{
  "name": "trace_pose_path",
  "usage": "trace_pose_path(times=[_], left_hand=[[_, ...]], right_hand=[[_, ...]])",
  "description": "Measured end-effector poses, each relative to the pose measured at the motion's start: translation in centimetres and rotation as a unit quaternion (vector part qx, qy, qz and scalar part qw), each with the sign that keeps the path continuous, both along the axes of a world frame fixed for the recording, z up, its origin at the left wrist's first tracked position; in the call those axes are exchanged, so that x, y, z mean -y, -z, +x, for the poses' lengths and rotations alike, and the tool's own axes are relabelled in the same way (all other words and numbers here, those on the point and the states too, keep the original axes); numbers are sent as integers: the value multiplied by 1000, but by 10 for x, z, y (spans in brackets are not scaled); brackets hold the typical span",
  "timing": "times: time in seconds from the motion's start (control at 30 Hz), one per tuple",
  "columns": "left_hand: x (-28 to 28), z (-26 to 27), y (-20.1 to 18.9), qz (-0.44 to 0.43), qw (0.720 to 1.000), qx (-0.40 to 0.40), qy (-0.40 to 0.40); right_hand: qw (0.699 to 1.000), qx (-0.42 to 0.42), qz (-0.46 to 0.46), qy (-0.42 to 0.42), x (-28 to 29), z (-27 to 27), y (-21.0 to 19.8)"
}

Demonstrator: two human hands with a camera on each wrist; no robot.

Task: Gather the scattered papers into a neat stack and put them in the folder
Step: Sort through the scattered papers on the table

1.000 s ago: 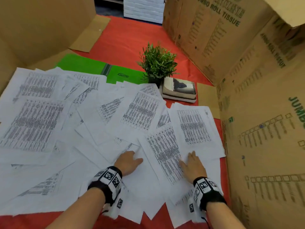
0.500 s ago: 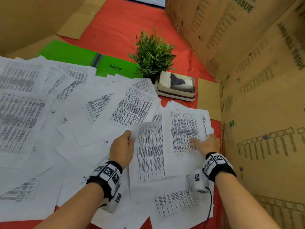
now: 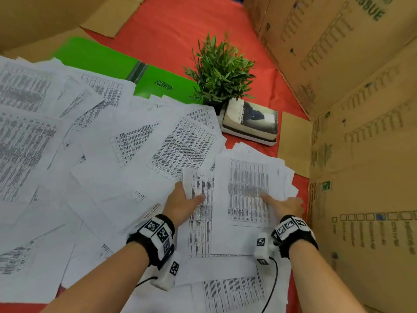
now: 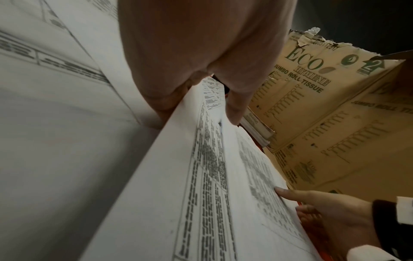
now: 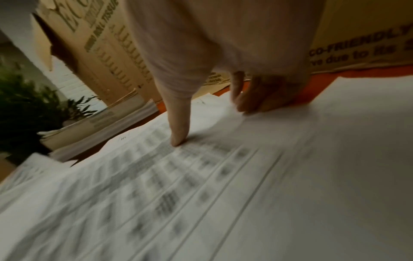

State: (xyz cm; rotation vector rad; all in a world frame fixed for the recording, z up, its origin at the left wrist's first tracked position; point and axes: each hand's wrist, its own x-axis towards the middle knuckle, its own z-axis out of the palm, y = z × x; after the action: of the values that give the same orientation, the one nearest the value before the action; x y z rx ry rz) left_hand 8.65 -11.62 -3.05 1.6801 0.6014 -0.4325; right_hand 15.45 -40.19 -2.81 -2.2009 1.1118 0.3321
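**Papers half gathered at the right of the spread**

Papers [image 3: 117, 154] printed with dense tables cover most of the red tabletop [image 3: 180, 26] in loose, overlapping layers. Near me on the right lies a small pile [image 3: 248, 193], its edges not yet squared. My left hand [image 3: 182, 204] pinches the left edge of that pile: thumb on top, fingers tucked beneath, as the left wrist view shows. My right hand [image 3: 285, 205] works the pile's right edge. Its thumb [image 5: 178, 130] is straight and pressing down on the top sheet, while the other fingers [image 5: 259, 98] curl round the right edge onto the red surface. The green folder [image 3: 97, 57] lies open at the far side, its near edge hidden under sheets. Just right of it stand a small potted plant [image 3: 220, 68] and a stack of books [image 3: 252, 123]. Cardboard boxes [image 3: 361, 109] wall in the right side.
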Motion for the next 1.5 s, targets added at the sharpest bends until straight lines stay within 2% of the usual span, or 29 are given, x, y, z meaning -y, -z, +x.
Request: trace_pose_path(times=[0.13, 0.2, 0.27, 0.37, 0.4, 0.47, 0.53, 0.6, 0.7, 0.8, 0.83, 0.97, 1.07, 1.17, 1.23, 1.33, 1.5], left_hand=[[6, 5, -4, -25, 1000, 16, 1], [12, 7, -5, -55, 998, 18, 17], [19, 9, -7, -34, 998, 27, 49], [20, 14, -20, 6, 995, 81, 57], [16, 15, -28, -4, 993, 104, 47], [-3, 18, -43, -49, 989, 143, 13], [-33, 19, -58, -99, 981, 162, -45], [-69, 20, -65, -114, 972, 170, -117], [-122, 17, -60, -75, 963, 153, -208], [-160, 4, -52, 1, 967, 98, -235], [-168, -3, -51, 19, 969, 85, -232], [-177, -24, -40, 22, 974, 51, -220], [-180, -31, -26, -2, 977, 29, -213], [-174, -37, -18, -65, 978, 21, -198], [-165, -42, -13, -97, 981, 5, -166], [-153, -49, -4, -87, 988, -20, -129], [-146, -49, 8, -50, 989, -27, -134]], right_hand=[[993, 60, 52, -91, -11, -15, 1], [985, 50, 74, -151, -25, -27, 4], [976, 30, 90, -194, -30, -37, 13], [976, 63, 136, -158, -32, -48, 4], [982, 86, 117, -123, -27, -51, 1], [994, 93, 18, -54, -14, -58, 0], [997, 41, -57, -30, -6, -64, -3], [997, -29, -61, -40, -4, -68, -6], [987, -98, -77, -99, -5, -73, -16], [974, -143, -104, -143, -8, -78, -22], [970, -136, -117, -163, -11, -81, -23], [964, -5, -131, -230, -29, -93, -22], [977, -32, -102, -182, -48, -98, -21], [982, -77, -134, -109, -54, -105, -17], [986, -78, -136, -65, -51, -110, -13], [992, -65, -58, -96, -45, -112, -13], [982, -10, 70, -176, -47, -116, -23]])
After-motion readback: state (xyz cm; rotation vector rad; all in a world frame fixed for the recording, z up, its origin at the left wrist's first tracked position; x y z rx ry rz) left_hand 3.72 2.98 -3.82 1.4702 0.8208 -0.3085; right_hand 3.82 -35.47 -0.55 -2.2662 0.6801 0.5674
